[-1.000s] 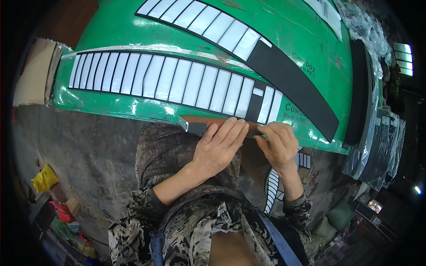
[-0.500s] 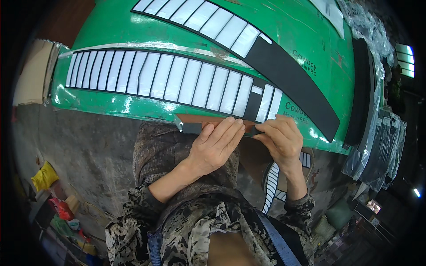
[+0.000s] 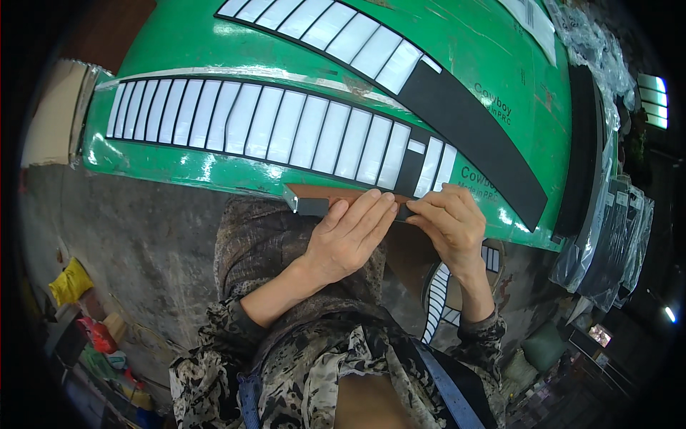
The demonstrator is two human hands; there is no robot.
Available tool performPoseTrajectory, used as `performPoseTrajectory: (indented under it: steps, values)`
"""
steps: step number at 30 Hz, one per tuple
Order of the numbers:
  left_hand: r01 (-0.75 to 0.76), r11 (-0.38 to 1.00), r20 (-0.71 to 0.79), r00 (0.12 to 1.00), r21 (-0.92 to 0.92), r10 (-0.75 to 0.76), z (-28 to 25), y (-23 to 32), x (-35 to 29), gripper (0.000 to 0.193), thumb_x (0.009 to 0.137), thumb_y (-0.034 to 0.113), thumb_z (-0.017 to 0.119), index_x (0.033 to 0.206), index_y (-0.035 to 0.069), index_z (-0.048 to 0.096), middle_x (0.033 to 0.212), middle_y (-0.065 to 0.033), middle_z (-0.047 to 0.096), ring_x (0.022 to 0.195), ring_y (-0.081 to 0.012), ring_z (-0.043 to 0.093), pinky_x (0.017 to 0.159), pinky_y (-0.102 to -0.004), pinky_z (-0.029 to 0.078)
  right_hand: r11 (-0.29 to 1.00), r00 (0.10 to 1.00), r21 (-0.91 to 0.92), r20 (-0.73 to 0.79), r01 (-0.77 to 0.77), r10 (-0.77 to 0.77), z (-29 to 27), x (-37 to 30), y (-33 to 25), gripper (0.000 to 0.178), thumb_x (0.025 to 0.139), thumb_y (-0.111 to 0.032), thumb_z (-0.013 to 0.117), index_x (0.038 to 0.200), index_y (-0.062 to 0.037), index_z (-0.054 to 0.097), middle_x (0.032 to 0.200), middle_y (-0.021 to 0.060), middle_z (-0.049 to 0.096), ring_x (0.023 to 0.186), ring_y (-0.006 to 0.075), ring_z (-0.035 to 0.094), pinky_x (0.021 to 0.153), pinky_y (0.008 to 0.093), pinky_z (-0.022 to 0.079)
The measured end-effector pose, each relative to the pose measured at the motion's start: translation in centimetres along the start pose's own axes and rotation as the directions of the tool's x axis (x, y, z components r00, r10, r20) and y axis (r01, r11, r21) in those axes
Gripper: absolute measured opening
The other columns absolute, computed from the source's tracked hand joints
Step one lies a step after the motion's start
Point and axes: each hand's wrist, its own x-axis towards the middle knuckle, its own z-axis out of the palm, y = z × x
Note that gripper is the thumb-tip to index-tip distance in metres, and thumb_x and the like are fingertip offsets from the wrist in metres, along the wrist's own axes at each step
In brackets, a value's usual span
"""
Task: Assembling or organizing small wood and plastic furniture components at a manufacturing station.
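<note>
Pressed and Pinched, With Barely a Shift

In the head view, I hold a brown-and-grey bar (image 3: 314, 191) along the near edge of the green desk (image 3: 179, 56); whether it rests on that edge I cannot tell. My left hand (image 3: 347, 234) lies across its brown face, fingers straight and together, with no curl visible around it. My right hand (image 3: 457, 225) has its grip closed in a pinch on the bar's right part, thumb against fingertips.

Little has changed over the past second: the left hand keeps its place, while the right knuckles sit slightly farther forward, toward the desk. I judge that the left side is steadying the piece while the right does the finer work.

Beyond the bar lies a curved near strip (image 3: 282, 125) of white panels on black. A far strip (image 3: 471, 125), its right end plain black, slants past it on the right.

Dark printed lettering (image 3: 493, 96) shows on the green surface at right, with more beside the near strip, partly covered. A white sheet (image 3: 530, 25) at far right carries print, and small pale labels mark the plastic-wrapped panels (image 3: 614, 229) at right, too small to make out.
</note>
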Motion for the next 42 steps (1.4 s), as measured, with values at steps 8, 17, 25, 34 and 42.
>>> performPoseTrajectory:
  steps: [8,17,25,34,42]
  values:
    - [0.008,1.0,-0.02,1.0,0.002,-0.008,0.1,0.0,0.0,0.032,0.085,0.017,0.052,0.113,0.008,0.063,0.123,-0.0043,0.059,0.121,-0.0175,0.05,0.111,-0.039,0.017,1.0,1.0,-0.003,-0.004,0.003,-0.003,0.0,0.1,0.0,0.034,0.056,-0.007,0.079,0.089,-0.007,0.07,0.081,0.0016,0.062,0.077,0.0218,0.055,0.064,0.0326,0.047]
    - [0.011,1.0,-0.022,1.0,0.002,-0.011,0.1,0.1,0.1,0.031,0.085,0.017,0.052,0.112,0.008,0.064,0.123,-0.0041,0.059,0.12,-0.0173,0.051,0.111,-0.0392,0.017,1.0,1.0,-0.005,-0.006,0.002,-0.002,0.1,0.1,-0.1,0.033,0.057,-0.007,0.079,0.089,-0.0066,0.07,0.081,0.0019,0.062,0.076,0.0216,0.055,0.064,0.0324,0.047]
    - [0.003,1.0,-0.022,1.0,0.028,-0.003,0.1,0.0,0.1,0.031,0.085,0.016,0.052,0.112,0.009,0.064,0.123,-0.0036,0.059,0.12,-0.017,0.051,0.112,-0.039,0.016,0.999,0.999,0.017,-0.005,-0.045,0.045,0.2,-0.1,-0.2,0.03,0.058,-0.007,0.078,0.087,-0.0085,0.07,0.081,0.003,0.061,0.079,0.0237,0.057,0.068,0.0339,0.048]
    - [0.017,1.0,-0.05,0.999,0.015,-0.016,0.2,0.2,0.2,0.029,0.084,0.014,0.053,0.11,0.007,0.065,0.119,-0.0035,0.061,0.117,-0.018,0.052,0.111,-0.0388,0.018,1.0,0.999,0.025,-0.048,-0.003,0.004,0.7,-0.4,0.0,0.033,0.058,-0.008,0.08,0.088,-0.0061,0.069,0.083,0.004,0.061,0.076,0.0218,0.057,0.064,0.0323,0.049]
    - [0.031,0.999,-0.042,0.999,0.013,-0.031,0.0,0.2,0.9,0.029,0.082,0.011,0.055,0.108,0.005,0.064,0.116,-0.0043,0.062,0.113,-0.0189,0.055,0.104,-0.0377,0.026,0.965,0.956,0.143,-0.169,-0.218,0.241,1.0,-2.8,0.4,0.049,0.06,-0.009,0.081,0.106,-0.0032,0.065,0.102,0.0106,0.063,0.089,0.0279,0.058,0.075,0.0358,0.049]
